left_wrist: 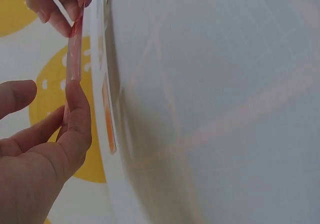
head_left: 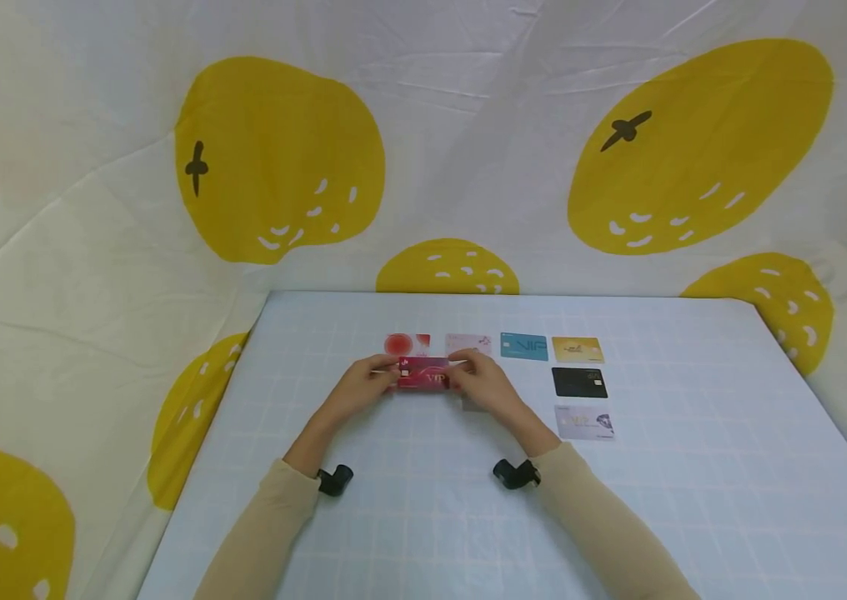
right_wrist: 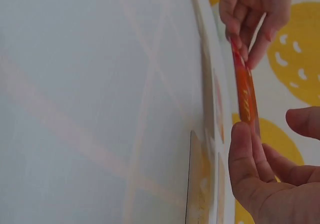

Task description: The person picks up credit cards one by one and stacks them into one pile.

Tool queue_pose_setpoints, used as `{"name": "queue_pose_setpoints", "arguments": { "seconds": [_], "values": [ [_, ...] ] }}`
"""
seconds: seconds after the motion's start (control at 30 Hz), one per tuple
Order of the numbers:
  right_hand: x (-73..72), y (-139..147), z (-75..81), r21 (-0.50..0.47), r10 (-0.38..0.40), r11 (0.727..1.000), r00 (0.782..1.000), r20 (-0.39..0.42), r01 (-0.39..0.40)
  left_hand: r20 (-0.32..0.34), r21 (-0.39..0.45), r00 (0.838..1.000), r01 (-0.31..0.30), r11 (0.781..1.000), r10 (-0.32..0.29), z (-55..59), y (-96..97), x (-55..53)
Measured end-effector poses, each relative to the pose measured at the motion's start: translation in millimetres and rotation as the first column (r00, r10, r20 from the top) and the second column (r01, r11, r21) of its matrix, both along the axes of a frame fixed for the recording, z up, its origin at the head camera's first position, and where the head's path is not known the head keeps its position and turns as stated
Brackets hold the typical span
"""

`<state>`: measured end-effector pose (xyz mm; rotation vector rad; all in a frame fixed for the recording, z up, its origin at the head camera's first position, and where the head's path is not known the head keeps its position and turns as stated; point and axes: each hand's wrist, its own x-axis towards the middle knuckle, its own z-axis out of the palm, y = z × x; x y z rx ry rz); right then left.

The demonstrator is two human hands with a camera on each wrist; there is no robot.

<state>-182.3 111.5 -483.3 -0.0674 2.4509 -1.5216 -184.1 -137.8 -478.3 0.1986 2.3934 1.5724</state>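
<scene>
A red VIP card point(head_left: 423, 373) is held up between both hands, its printed face showing in the head view. My left hand point(head_left: 358, 387) pinches its left end between thumb and fingers. At the opposite end, my right hand point(head_left: 485, 382) grips the card the same way. In the right wrist view the card point(right_wrist: 245, 91) appears nearly edge-on, above the table surface. Just behind it on the table lie a white card with a red circle point(head_left: 398, 343) and a pale pink card point(head_left: 468, 342). Another greyish card point(head_left: 472, 405) is mostly hidden under my right hand.
To the right lie a teal VIP card point(head_left: 524, 346), a gold card point(head_left: 578, 349), a black card point(head_left: 579, 382) and a pale silver card point(head_left: 584, 422). A light checked cloth covers the table point(head_left: 408, 517). Behind it hangs a white curtain point(head_left: 468, 150) with yellow fruit prints.
</scene>
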Motion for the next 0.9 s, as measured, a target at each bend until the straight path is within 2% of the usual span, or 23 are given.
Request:
{"name": "queue_pose_setpoints", "arguments": {
  "seconds": [0.47, 0.7, 0.9],
  "values": [
    [10.8, 35.5, 1.3, -0.013, -0.027, 1.0, 0.999, 0.018, 0.027, -0.003, 0.108, 0.997, 0.077, 0.991, -0.077, -5.2, 29.6, 0.4],
    [17.2, 53.5, 2.6, 0.002, -0.036, 0.999, 0.999, -0.005, 0.036, -0.007, 0.108, 0.995, 0.096, 0.989, -0.096, -7.7, 48.0, 1.1],
    [21.4, 70.2, -0.9, 0.011, -0.066, 0.998, 0.998, -0.009, 0.066, -0.012, 0.097, 0.987, 0.158, 0.983, -0.158, -11.8, 61.4, -1.3]
  ]
}}
